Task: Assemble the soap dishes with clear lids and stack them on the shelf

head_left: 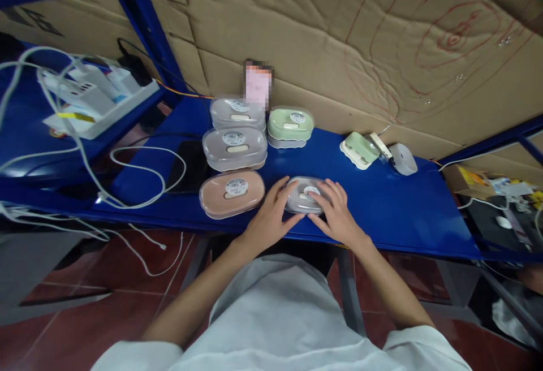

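Observation:
A small grey oval box with a clear lid and a round white label [298,200] sits on the blue table near its front edge. My left hand [270,215] grips its left side, the fingers reaching around to the far edge and the thumb at the near edge. On the other side, my right hand [339,211] holds the right end, with a finger over part of the label. Just left of my left hand lies a larger peach box with a clear lid [231,194].
Behind the peach box stand stacked grey lidded boxes [235,147] and a green lidded box [291,125]. A green tray-like part [360,149] and a white rounded object [403,159] lie to the right. White cables [148,150] and a power strip [123,112] occupy the left; cardboard [314,37] walls the back.

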{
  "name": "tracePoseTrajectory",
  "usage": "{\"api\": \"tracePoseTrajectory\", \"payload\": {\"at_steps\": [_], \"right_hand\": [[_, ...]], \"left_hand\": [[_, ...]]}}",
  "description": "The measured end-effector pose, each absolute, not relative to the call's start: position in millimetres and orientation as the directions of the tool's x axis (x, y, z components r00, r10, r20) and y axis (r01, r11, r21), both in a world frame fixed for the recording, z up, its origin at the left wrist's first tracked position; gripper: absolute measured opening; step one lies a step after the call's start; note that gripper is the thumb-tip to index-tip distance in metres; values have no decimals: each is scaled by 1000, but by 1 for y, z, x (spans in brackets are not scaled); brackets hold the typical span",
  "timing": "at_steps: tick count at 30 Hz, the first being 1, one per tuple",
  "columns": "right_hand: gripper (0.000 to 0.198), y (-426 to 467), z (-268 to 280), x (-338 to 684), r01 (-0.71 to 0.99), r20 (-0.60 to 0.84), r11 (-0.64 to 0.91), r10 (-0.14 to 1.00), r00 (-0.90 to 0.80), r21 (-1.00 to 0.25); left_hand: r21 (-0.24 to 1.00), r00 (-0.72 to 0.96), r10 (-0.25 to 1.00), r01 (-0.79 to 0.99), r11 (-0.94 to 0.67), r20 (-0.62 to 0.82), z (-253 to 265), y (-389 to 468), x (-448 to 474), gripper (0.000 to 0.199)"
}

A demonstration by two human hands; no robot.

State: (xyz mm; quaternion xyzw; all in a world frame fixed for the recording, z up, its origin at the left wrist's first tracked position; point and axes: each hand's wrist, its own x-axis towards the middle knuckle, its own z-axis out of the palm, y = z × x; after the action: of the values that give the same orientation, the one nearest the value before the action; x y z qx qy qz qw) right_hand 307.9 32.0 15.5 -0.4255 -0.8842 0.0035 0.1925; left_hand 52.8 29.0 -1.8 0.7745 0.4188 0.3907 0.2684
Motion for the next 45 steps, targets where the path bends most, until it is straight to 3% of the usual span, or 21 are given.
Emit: {"api": "tracePoseTrajectory", "payload": {"at_steps": [3, 9, 11, 14, 16, 22, 31, 40, 42, 45], "right_hand": [[56, 48, 16, 301, 777, 369, 601, 776, -511, -187], [56, 123, 41, 303, 699, 289, 678, 732, -617, -227], [57, 148, 43, 324, 799, 373, 560, 804, -463, -216], [60, 167, 34, 364, 955, 457, 260, 873, -171, -140], [59, 166, 25, 382, 981, 448, 175, 886, -119, -87], [52, 145, 24, 387, 943, 360, 329, 886, -293, -42], [50, 147, 36, 390, 974, 264, 220, 944, -197, -61], [38, 109, 72, 368, 744, 181, 545, 836, -518, -387], [38, 103, 73, 359, 762, 212, 556, 831, -514, -331], [41, 103, 66, 347, 846, 214, 518, 847, -487, -125]], "left_hand": [[684, 302, 841, 489, -541, 448, 2, 25, 55, 67], [570, 307, 800, 575, -588, 516, 3, 21, 57, 57], [568, 315, 807, 585, -580, 500, 3, 21, 56, 57], [570, 336, 815, 589, -574, 473, 4, 22, 55, 54], [568, 351, 819, 594, -569, 453, 4, 23, 55, 51], [523, 387, 817, 632, -573, 427, 5, 24, 56, 48], [493, 429, 809, 643, -586, 403, 6, 24, 57, 44], [463, 524, 771, 616, -637, 362, 8, 23, 57, 42], [461, 533, 768, 615, -640, 356, 9, 23, 56, 43], [435, 550, 757, 621, -653, 352, 10, 23, 56, 42]]}}
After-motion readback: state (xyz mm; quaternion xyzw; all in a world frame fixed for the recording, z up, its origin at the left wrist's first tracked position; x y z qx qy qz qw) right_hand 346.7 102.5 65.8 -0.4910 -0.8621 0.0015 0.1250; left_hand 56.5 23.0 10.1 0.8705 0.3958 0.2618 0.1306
